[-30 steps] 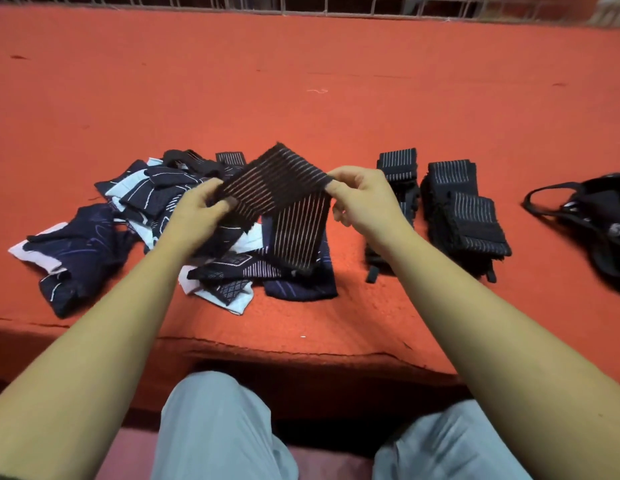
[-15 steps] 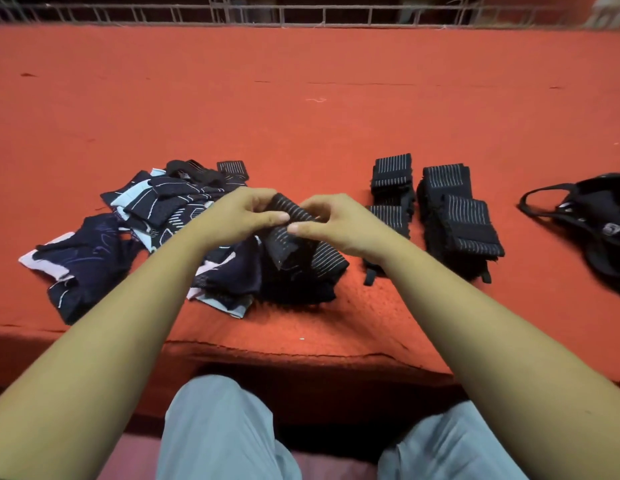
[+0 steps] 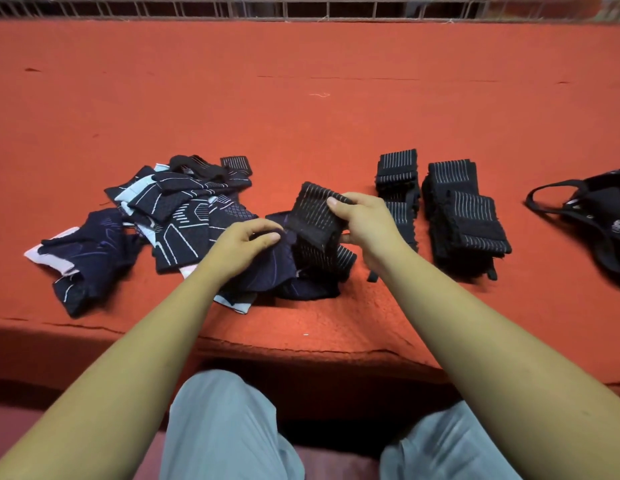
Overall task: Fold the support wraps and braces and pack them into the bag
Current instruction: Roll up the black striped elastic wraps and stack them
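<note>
The right hand point(image 3: 362, 221) is closed on a black elastic support wrap with thin white stripes point(image 3: 310, 216), with the thumb lying on top at its upper right corner. I think this grip pinches the folded layers together, because such stretchy material likes to spring open again. The left hand point(image 3: 244, 245) has its fingers curled, and the fingertips meet the lower left edge of the wrap. I cannot tell if they pinch the wrap itself or the dark blue cloth under it.

The wrap is in the middle of the frame, over the right end of a loose heap of dark blue and white patterned braces point(image 3: 183, 216). This heap spreads to the left and seems to be the unfolded supply.

Right of the hands lie a small stack of folded black striped wraps point(image 3: 396, 174) and, just beside it, a larger stack of folded black striped wraps point(image 3: 468, 220). They probably wait there as finished pieces, on the way to the black fabric bag with a strap point(image 3: 596, 216) at the right edge. Everything lies on the orange-red cloth-covered worktop point(image 3: 301, 98).
</note>
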### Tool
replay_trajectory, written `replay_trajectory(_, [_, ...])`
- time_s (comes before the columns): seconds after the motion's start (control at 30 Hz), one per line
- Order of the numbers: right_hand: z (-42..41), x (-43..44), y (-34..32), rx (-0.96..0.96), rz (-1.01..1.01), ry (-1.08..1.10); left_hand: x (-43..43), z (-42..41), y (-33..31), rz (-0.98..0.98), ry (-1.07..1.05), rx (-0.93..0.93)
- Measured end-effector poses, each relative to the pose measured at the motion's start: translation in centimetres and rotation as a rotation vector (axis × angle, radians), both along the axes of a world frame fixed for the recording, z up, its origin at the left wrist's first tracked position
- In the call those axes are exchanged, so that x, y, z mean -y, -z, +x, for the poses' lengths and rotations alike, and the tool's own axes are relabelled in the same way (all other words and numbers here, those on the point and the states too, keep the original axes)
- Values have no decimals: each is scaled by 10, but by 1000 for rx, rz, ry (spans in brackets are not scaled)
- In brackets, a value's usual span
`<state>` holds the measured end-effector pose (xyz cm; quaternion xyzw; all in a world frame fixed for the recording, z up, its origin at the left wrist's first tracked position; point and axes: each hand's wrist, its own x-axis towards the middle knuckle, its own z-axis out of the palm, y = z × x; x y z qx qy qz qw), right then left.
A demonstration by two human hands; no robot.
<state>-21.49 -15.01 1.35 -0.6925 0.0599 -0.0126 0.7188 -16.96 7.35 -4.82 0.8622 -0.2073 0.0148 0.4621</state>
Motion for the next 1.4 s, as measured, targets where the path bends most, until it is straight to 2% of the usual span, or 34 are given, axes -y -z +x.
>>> replay_trajectory(0.1, [3,1,0,33,114,131,-2,9,6,-12,-175,46])
replay_trajectory(0.17, [7,10,-7,75,191,219,-13,17,16,21,-371,38])
replay_trajectory(0.23, [10,22,-17,121,167,209,-25,24,25,24,-544,2])
replay_trajectory(0.33, [8,31,-28,99,102,99,-26,30,14,-35,-632,-37])
replay_trajectory(0.4, [6,31,-34,60,76,31,-14,30,-6,-98,-581,33])
replay_trajectory(0.47, [2,30,-38,21,63,-24,5,20,-31,-237,-401,45])
replay_trajectory(0.53, [-1,30,-41,-8,68,-56,26,3,-50,-357,-147,-38])
replay_trajectory(0.63, [-4,31,-43,-47,82,-87,50,-18,-62,-303,127,-160])
replay_trajectory(0.7, [-8,33,-45,-50,77,-80,59,-24,-60,-354,144,-232])
replay_trajectory(0.77, [-13,35,-45,-22,35,-40,65,-27,-55,-423,70,-259])
replay_trajectory(0.87, [-18,44,-39,111,-223,14,71,-28,-50,-536,-8,-328])
replay_trajectory(0.97, [-21,49,-34,253,-457,-112,72,-27,-50,-678,-3,-399])
replay_trajectory(1.03, [-23,48,-31,263,-585,-199,73,-26,-50,-743,36,-444])
replay_trajectory(1.1, [-22,46,-26,266,-676,-198,76,-30,-50,-800,68,-489])
replay_trajectory(1.3, [-13,51,-22,297,-511,105,71,-30,-41,-661,116,-471])
replay_trajectory(1.4, [-13,56,-34,198,-188,110,62,-28,-34,-545,173,-462])
